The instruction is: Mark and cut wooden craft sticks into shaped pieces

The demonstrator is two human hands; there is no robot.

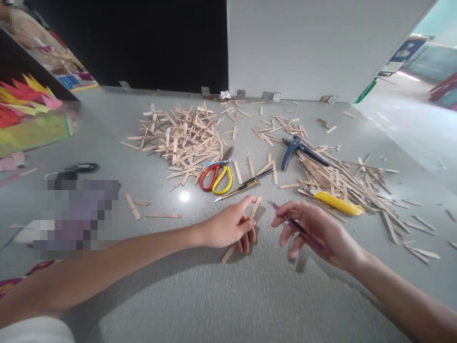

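My left hand (pixel 230 223) pinches a flat wooden craft stick (pixel 255 208) between thumb and fingers. A stick end (pixel 228 253) shows below that hand; whether it is the same piece I cannot tell. To the right, my right hand (pixel 317 231) holds a slim dark tool (pixel 302 229) with a thin pointed tip, angled toward the left hand. Motion blurs it, so its exact kind is unclear. Just beyond the hands lie scissors (pixel 216 178) with one red and one yellow handle, and a slender black-and-gold pointed tool (pixel 246 185).
A large heap of wooden sticks (pixel 182 138) lies at the back, with another pile (pixel 342 178) at right. Blue-handled pliers (pixel 303 151) and a yellow-handled cutter (pixel 337 202) rest by it. Black and white panels (pixel 303 47) stand behind. A decorated box (pixel 35 133) is at left.
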